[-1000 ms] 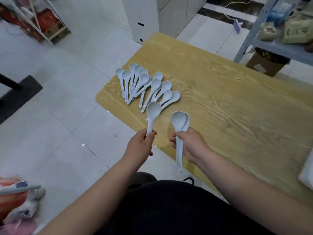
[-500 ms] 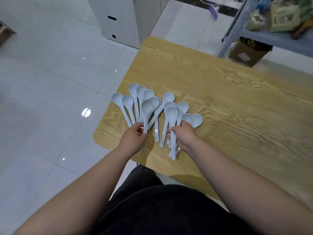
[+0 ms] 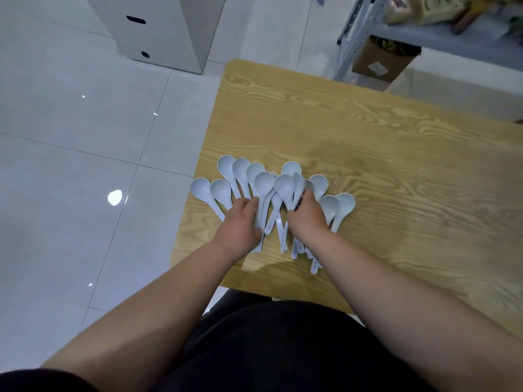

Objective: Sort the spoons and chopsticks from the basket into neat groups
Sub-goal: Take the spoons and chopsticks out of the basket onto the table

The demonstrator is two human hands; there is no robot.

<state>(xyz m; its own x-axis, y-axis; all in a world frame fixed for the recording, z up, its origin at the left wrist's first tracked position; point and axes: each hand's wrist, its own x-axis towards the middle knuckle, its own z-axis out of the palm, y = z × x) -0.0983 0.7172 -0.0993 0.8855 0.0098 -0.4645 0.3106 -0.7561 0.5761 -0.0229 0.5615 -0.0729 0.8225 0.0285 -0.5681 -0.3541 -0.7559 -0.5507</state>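
Note:
Several pale blue soup spoons lie fanned out on the left end of the wooden table, bowls pointing away from me. My left hand grips the handle of one spoon over the fan. My right hand holds two stacked spoons by their handles, just right of the left hand. Two more spoons lie to the right of my right hand. No chopsticks or basket are in view.
The table's left edge and near corner lie close to the spoons, with tiled floor beyond. A white cabinet stands at the far left. A metal shelf rack and a cardboard box stand behind the table.
Both hands have carried their spoons forward from the table's near edge onto the fanned group. The camera has tilted down and closer.

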